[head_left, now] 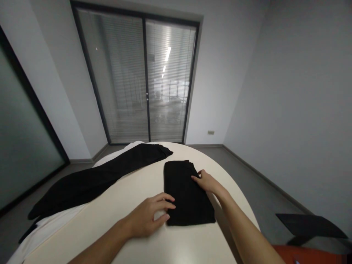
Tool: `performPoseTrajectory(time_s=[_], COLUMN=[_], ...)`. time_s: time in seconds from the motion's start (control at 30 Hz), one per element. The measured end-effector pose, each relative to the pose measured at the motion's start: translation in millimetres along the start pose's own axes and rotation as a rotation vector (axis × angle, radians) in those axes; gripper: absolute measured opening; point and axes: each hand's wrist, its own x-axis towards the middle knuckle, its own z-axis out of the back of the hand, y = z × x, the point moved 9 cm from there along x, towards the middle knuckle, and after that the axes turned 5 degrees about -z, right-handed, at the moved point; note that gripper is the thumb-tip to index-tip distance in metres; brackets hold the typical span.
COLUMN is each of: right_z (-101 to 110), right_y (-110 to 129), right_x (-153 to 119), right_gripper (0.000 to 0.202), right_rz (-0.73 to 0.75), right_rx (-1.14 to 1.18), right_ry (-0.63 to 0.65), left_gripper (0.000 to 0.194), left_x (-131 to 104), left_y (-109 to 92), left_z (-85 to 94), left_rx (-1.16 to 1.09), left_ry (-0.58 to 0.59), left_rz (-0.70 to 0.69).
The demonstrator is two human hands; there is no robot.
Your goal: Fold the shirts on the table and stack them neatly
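Note:
A black garment folded into a rectangle lies flat on the pale table. My left hand is at its left edge, fingers apart, with the fingertips at the cloth near the lower left corner. At the upper right edge, my right hand has its thumb on top of the cloth and its fingers at the rim, pinching it. Whether the folded piece is trousers or a top, I cannot tell.
Long black clothing lies unfolded along the table's left side, over white cloth. A dark chair back and an orange-red seat stand at the lower right. Blinds-covered glass doors are beyond the table.

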Motion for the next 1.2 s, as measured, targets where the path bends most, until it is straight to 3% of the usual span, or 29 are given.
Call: performPoseTrajectory(time_s=[0.13,0.23,0.4,0.67,0.83,1.07,1.13,1.2], right_z=[9,26,59,101,106,95,100,107], right_y=[8,0,-40,-93,-112,-117,-116,-110], right_x=[3,18,52,78,92,99,94,85], right_gripper=[0.047,0.047,0.04,0.041,0.041,0.047,0.052,0.056], right_rz=[0.069,0.054,-0.141,-0.273,-0.242,-0.229,-0.276,-0.333], right_rx=[0.041,-0.017,-0.122,-0.153,-0.185,-0.221,-0.228,-0.248], right_ry=[-0.081,-0.196,-0.329,-0.396,-0.4,-0.314,-0.346,-0.432], left_gripper=[0.036,0.041,0.042,0.041,0.042,0.041,0.041,0.041], left_x=[-4,-9,-15,-15,-16,-16,-18,-26], left_y=[22,43,66,70,72,78,85,95], left_z=[9.5,10.7,10.1,10.8,10.8,12.8,23.7,45.8], left_rx=[0.119,0.214,0.308,0.33,0.337,0.342,0.422,0.575], left_ry=[-0.055,-0.069,-0.113,-0.118,-0.115,-0.166,-0.2,-0.27], left_rz=[0.092,0.146,0.175,0.175,0.175,0.201,0.233,0.299])
